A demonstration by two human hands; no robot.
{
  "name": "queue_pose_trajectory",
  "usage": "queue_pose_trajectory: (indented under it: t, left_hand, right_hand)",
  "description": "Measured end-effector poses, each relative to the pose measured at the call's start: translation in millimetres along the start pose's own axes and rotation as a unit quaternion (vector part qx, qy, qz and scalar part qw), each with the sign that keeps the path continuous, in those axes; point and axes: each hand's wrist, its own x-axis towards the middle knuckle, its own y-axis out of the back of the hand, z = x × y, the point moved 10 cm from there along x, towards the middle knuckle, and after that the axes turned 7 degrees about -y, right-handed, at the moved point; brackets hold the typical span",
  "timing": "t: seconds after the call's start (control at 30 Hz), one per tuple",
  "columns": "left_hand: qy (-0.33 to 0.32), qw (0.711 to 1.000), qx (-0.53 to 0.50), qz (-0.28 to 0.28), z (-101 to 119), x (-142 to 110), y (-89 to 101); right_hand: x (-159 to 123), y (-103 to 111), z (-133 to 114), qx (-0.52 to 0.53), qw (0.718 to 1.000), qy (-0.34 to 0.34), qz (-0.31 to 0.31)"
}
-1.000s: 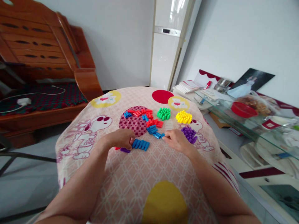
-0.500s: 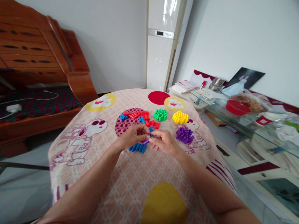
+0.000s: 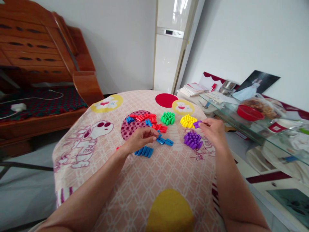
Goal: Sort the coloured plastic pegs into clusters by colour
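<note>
Over the right side of the table, my right hand (image 3: 213,130) pinches a purple plastic piece (image 3: 197,124) between thumb and fingers. Just below it stands a tight cluster of purple pegs (image 3: 192,139), with yellow pegs (image 3: 188,121) beside the held piece. My left hand (image 3: 142,139) hovers at the table's middle, thumb and forefinger apart, partly covering loose blue pieces. A row of blue pieces (image 3: 144,151) lies beneath it, and more blue pieces (image 3: 165,141) lie right of its fingertips. Red pieces (image 3: 159,128) lie scattered beyond.
Green pegs (image 3: 167,118) stand grouped near the table's centre. A patterned cloth (image 3: 169,170) covers the round table. To the right, a glass shelf (image 3: 231,117) carries a red bowl (image 3: 249,112) and papers. A wooden bench (image 3: 43,106) is at the left.
Both hands came together at the middle around a purple piece, then parted. My right hand moved right and away with the purple piece; my left stayed near the middle, its fingers now apart.
</note>
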Motion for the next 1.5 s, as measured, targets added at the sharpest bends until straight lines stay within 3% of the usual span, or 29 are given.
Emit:
queue_pose_trajectory:
  t: [0.07,0.13,0.23,0.43,0.57,0.7,0.8,0.87,0.97,1.03,1.1,1.17,1.23,1.37,1.5]
  left_hand:
    - [0.009,1.0,-0.005,-0.004,-1.1,-0.1,-0.2]
    - [0.013,1.0,-0.01,-0.007,-1.5,-0.2,-1.4]
    - [0.012,1.0,-0.009,-0.014,-1.9,-0.2,-3.5]
    - [0.013,1.0,0.012,-0.007,-3.4,0.0,2.6]
    - [0.005,0.994,0.06,0.091,-0.9,-2.0,33.8]
    - [-0.014,0.971,0.08,0.227,1.2,-11.4,75.2]
    - [-0.02,0.958,0.09,0.271,-4.8,-15.6,90.3]
    - [-0.026,0.957,0.129,0.258,-7.4,-13.1,86.6]
    - [-0.055,0.957,0.215,0.187,-3.4,-3.9,61.4]
    - [-0.076,0.951,0.258,0.152,2.9,-0.2,45.6]
    - [-0.088,0.942,0.282,0.16,10.9,-0.9,44.5]
    - [-0.088,0.93,0.291,0.205,17.4,-6.2,61.0]
    - [-0.071,0.919,0.283,0.266,18.1,-15.6,89.8]
    - [-0.032,0.906,0.179,0.382,2.1,-38.6,147.7]
    - [-0.03,0.9,0.076,0.429,-11.2,-48.4,165.7]
  right_hand:
    - [12.3,11.7,16.9,-0.172,0.985,-0.005,0.014]
    - [19.2,6.4,34.2,-0.297,0.954,-0.017,-0.022]
    - [21.3,-9.2,52.3,-0.37,0.925,-0.043,-0.073]
    - [18.7,-26.1,56.7,-0.379,0.919,-0.051,-0.098]
    - [16.3,-24.3,54.9,-0.38,0.918,-0.043,-0.105]
    - [15.4,-6.7,30.4,-0.374,0.928,-0.002,0.0]
    - [-0.3,-8.5,-9.2,-0.284,0.951,0.102,0.065]
    - [-19.9,-27.4,-34.8,-0.2,0.962,0.179,0.043]
    - [-55.3,-76.3,-63.9,-0.095,0.958,0.264,-0.055]
    - [-73.7,-105.9,-75.1,-0.022,0.951,0.292,-0.094]
    - [-84.9,-133.1,-80.1,0.031,0.941,0.313,-0.122]
    - [-84.1,-154.6,-75.3,0.068,0.943,0.3,-0.131]
    - [-78.3,-170.9,-66.6,0.09,0.947,0.279,-0.13]
    - [-68.3,-187.1,-57.6,0.099,0.955,0.266,-0.089]
    - [-71.4,-207.3,-73.1,0.11,0.953,0.264,-0.102]
